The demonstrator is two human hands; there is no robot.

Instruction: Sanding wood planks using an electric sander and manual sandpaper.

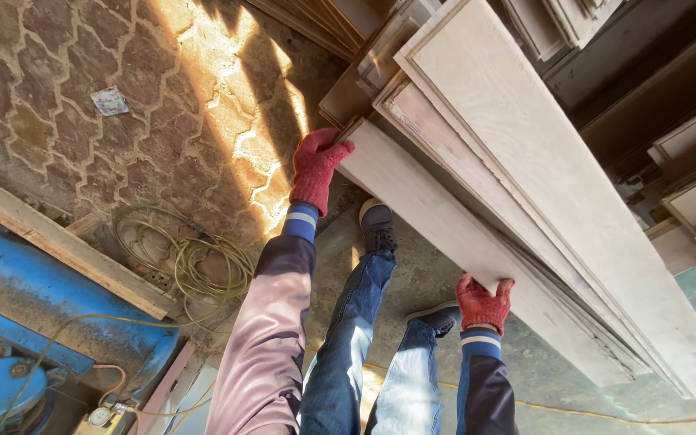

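Toward two o'clock from the person's feet, a long pale whitewashed wooden panel [445,221] runs on a slant from about eleven o'clock down to four o'clock, its flat face dull grey-white with a slightly darker, scuffed edge. It lies lowest and nearest in a stack of similar framed pale wooden panels [525,137], the upper ones showing raised borders around a recessed centre. At the panel's upper end, the left hand in a red knitted work glove [316,167] has its fingers curled over the corner, gripping it. Further along the lower edge, at five o'clock from that hand, the right hand in a matching red glove [483,303] clasps the edge with fingers hooked up over it. Both cuffs show blue and white stripes; the left sleeve is pale pink, the right dark. Below the hands, blue jeans and dark shoes [379,225] stand on a cracked concrete floor [557,370]. At nine o'clock a coil of yellowish hose [195,258] rests on patterned paving, and at seven o'clock sits a blue metal machine [18,338] with a wooden plank [58,242] across its top.
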